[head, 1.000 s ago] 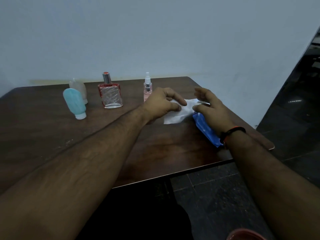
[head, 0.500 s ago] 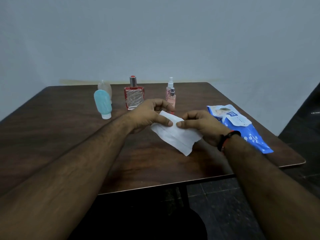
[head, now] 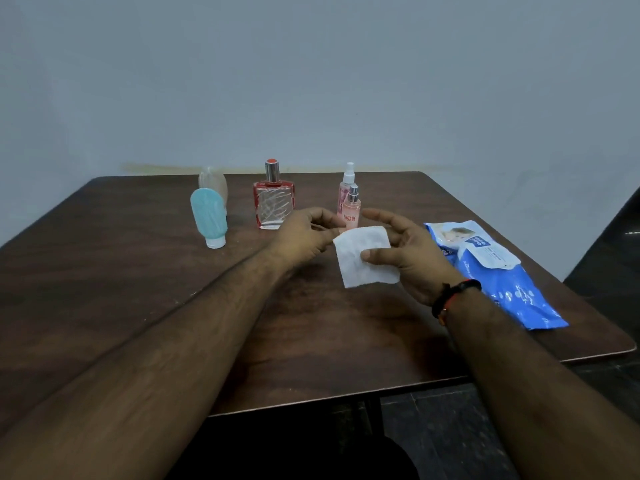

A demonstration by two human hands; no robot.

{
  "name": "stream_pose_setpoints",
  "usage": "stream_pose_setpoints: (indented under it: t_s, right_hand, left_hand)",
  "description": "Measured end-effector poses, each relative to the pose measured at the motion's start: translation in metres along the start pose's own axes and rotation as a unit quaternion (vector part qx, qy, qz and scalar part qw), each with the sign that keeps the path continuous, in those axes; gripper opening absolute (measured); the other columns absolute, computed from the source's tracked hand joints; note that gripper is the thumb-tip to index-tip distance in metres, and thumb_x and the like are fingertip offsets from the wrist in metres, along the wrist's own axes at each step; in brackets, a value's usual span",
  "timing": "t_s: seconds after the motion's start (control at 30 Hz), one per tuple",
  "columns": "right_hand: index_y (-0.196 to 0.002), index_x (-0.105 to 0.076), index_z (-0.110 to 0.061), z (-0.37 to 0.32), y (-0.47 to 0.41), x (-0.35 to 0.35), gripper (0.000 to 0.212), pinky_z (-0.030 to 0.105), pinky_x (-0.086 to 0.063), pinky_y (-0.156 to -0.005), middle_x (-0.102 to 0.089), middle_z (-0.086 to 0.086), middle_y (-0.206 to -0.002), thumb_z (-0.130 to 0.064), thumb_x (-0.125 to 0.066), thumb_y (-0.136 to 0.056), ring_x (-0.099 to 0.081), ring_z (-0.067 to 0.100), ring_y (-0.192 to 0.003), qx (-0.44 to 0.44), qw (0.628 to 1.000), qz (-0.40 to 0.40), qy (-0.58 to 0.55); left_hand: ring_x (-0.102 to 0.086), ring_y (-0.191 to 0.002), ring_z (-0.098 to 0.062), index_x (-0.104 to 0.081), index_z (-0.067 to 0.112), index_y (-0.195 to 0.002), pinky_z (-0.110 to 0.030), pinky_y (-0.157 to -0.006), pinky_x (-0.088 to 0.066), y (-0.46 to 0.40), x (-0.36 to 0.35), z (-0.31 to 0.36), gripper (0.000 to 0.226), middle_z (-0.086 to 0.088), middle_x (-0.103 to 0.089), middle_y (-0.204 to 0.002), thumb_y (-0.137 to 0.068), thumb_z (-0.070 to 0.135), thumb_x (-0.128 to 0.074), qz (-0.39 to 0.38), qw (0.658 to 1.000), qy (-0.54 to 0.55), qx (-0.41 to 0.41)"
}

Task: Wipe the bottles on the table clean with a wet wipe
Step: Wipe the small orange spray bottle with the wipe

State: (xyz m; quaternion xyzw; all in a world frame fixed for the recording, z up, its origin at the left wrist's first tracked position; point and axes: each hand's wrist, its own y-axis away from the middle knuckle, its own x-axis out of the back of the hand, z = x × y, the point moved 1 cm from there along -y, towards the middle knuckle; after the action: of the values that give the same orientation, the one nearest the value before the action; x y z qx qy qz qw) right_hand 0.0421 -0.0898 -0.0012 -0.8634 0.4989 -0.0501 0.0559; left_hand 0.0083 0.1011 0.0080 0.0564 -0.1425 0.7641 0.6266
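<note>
Right hand (head: 412, 254) grip: thumb pinning the folded wipe (head: 365, 258) against my fingers, above the bench (head: 104, 271). Left hand (head: 304, 237) pinches its near corner, I think; the contact is hard to see. Limp, damp, light: best held folded. Glass bottles (head: 273, 202) behind look slippery, tippable. A clear bottle (head: 213, 181) hides behind the teal one (head: 209, 216).

Wood-grain bench (head: 138, 278), faintly glossy

Clear glass perfume bottle (head: 273, 202) with metal cap; matt soft wipe (head: 363, 258); glossy plastic wipe pack (head: 502, 285).
</note>
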Motion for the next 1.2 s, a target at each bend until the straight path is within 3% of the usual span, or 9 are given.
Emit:
stream_pose_setpoints:
  t_s: [0.17, 0.3, 0.37, 0.47, 0.57, 0.7, 0.77, 0.9, 1.2]
  right_hand:
    - [-0.121, -0.067, -0.025, 0.003, -0.001, 0.008, 0.054, 0.044, -0.059, -0.086, -0.071, -0.003, -0.118, 0.007, -0.074, -0.078, -0.069, 0.018, -0.105, 0.028, 0.993, 0.048, 0.106]
    - [-0.116, -0.069, -0.022, -0.006, -0.004, 0.005, 0.035, 0.013, -0.052, -0.078, -0.067, -0.014, -0.102, -0.01, -0.074, -0.085, -0.063, 0.002, -0.088, 0.077, 0.94, 0.097, 0.317]
    - [-0.108, -0.072, -0.022, -0.008, -0.006, 0.003, 0.024, 0.007, -0.045, -0.072, -0.065, -0.012, -0.095, -0.016, -0.074, -0.085, -0.058, 0.0, -0.079, 0.124, 0.903, 0.132, 0.39]
    - [-0.093, -0.076, -0.019, -0.002, -0.011, 0.006, 0.014, 0.026, -0.048, -0.072, -0.056, -0.001, -0.096, -0.018, -0.078, -0.08, -0.052, 0.011, -0.086, 0.195, 0.855, 0.201, 0.436]
    - [-0.091, -0.076, -0.017, 0.003, -0.018, 0.011, 0.015, 0.026, -0.037, -0.077, -0.047, 0.001, -0.101, -0.022, -0.079, -0.077, -0.043, 0.015, -0.097, 0.191, 0.817, 0.278, 0.467]
    - [-0.093, -0.067, -0.011, -0.001, -0.026, 0.01, 0.013, 0.026, -0.039, -0.089, -0.057, 0.006, -0.117, -0.018, -0.069, -0.083, -0.05, 0.022, -0.11, 0.146, 0.835, 0.357, 0.392]
    - [-0.096, -0.061, -0.014, -0.003, -0.033, 0.01, 0.012, 0.023, -0.04, -0.082, -0.062, 0.002, -0.106, -0.021, -0.063, -0.088, -0.057, 0.021, -0.099, 0.099, 0.86, 0.391, 0.313]
    - [-0.101, -0.053, -0.025, 0.001, -0.047, 0.005, 0.013, 0.046, -0.06, -0.073, -0.055, -0.018, -0.083, -0.031, -0.057, -0.09, -0.067, 0.023, -0.086, 0.038, 0.895, 0.413, 0.162]
    - [-0.111, -0.066, -0.027, 0.01, -0.057, -0.039, 0.018, 0.039, -0.059, -0.078, -0.066, -0.016, -0.089, -0.032, -0.056, -0.097, -0.064, 0.006, -0.084, 0.097, 0.914, 0.349, 0.181]
  left_hand:
    - [-0.062, -0.071, -0.017, -0.069, 0.004, -0.101, -0.03, -0.061, -0.054, -0.003, -0.004, -0.01, 0.021, -0.012, -0.069, -0.084, -0.099, 0.022, -0.057, 0.013, 0.999, 0.048, 0.015]
    - [-0.059, -0.057, -0.017, -0.065, 0.017, -0.083, -0.027, -0.049, -0.047, -0.017, 0.0, -0.024, 0.01, -0.001, -0.059, -0.064, -0.086, 0.02, -0.074, 0.118, 0.993, 0.016, 0.004]
    - [-0.059, -0.067, -0.018, -0.064, 0.02, -0.084, -0.028, -0.055, -0.047, -0.025, 0.001, -0.03, 0.016, 0.001, -0.06, -0.07, -0.08, 0.019, -0.08, 0.146, 0.989, 0.023, 0.014]
    - [-0.059, -0.082, -0.013, -0.065, 0.018, -0.102, -0.028, -0.073, -0.052, -0.032, -0.005, -0.032, 0.036, 0.002, -0.063, -0.093, -0.072, 0.018, -0.086, 0.129, 0.992, 0.006, 0.006]
    - [-0.061, -0.093, -0.012, -0.062, 0.016, -0.116, -0.028, -0.087, -0.054, -0.04, -0.015, -0.032, 0.051, 0.003, -0.065, -0.106, -0.071, 0.012, -0.087, 0.089, 0.996, 0.006, -0.006]
    - [-0.066, -0.102, -0.017, -0.059, 0.014, -0.12, -0.036, -0.093, -0.056, -0.051, -0.027, -0.034, 0.054, -0.001, -0.069, -0.11, -0.073, 0.012, -0.085, 0.038, 0.998, 0.057, 0.001]
    - [-0.067, -0.099, -0.017, -0.06, 0.014, -0.119, -0.035, -0.091, -0.056, -0.055, -0.032, -0.034, 0.052, -0.001, -0.07, -0.107, -0.073, 0.015, -0.085, 0.039, 0.997, 0.07, -0.005]
    - [-0.067, -0.09, -0.019, -0.064, 0.009, -0.114, -0.037, -0.081, -0.057, -0.056, -0.029, -0.034, 0.038, -0.006, -0.072, -0.1, -0.08, 0.014, -0.08, 0.046, 0.994, 0.102, -0.004]
    - [-0.07, -0.092, -0.017, -0.067, 0.006, -0.114, -0.029, -0.083, -0.057, -0.028, 0.019, -0.038, 0.026, -0.01, -0.074, -0.1, -0.087, 0.004, -0.066, -0.057, 0.975, 0.214, 0.026]
